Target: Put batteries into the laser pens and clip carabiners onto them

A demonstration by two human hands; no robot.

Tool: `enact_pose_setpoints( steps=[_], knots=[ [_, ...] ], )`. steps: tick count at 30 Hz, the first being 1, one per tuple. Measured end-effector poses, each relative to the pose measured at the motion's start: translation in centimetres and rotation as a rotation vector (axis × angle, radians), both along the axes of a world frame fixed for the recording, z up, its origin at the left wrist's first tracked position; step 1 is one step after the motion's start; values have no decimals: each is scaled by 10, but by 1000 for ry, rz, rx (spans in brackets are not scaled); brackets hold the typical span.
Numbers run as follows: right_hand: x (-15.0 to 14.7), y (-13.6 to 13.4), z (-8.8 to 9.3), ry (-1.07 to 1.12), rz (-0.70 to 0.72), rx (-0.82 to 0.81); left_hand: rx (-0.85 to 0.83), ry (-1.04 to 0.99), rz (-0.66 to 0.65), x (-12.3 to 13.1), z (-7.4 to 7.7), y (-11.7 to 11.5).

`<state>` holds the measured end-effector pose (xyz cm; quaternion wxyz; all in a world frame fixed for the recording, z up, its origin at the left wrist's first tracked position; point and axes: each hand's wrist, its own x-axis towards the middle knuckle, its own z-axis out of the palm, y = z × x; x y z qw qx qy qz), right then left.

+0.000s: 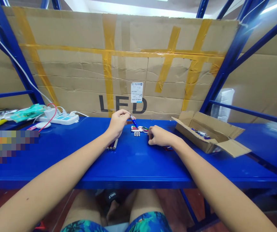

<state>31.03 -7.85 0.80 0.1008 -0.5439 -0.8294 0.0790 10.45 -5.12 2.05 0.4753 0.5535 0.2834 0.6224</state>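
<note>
Your left hand (118, 125) pinches a blue tube (134, 122); at its four o'clock, your right hand (160, 136) curls beside slim tubes (135, 129) on the bench (138, 164), fingertips' hold impossible to tell.

"What colour is the table (138, 164)?"
"Blue. The posts (225, 69) are blue too."
"And the little tube (134, 122)?"
"Blue, with a silver end."
"The big cardboard (80, 74)?"
"Brown, with yellow tape (108, 64) stripes and black letters (117, 103)."
"And the shorts (150, 222)?"
"Blue and green, with dark leafy shapes."
</note>
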Motion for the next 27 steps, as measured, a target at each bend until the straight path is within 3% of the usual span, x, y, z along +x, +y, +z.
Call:
enact_pose_setpoints(
  steps=[4, 7, 15, 23, 27],
  knots=[
    [0, 1, 3, 191, 7, 39, -108, 1, -22, 3, 1, -2],
    [3, 4, 6, 476, 18, -83, -95, 127, -66, 7, -2, -5],
    [-10, -4, 8, 1162, 116, -572, 416, 723, -19, 8, -10, -21],
    [-7, -10, 13, 1226, 239, -770, 541, 869, 22, 4, -5, -20],
    [-2, -9, 14, 1140, 288, -654, 538, 855, 44, 2, -4, -18]
  ],
)
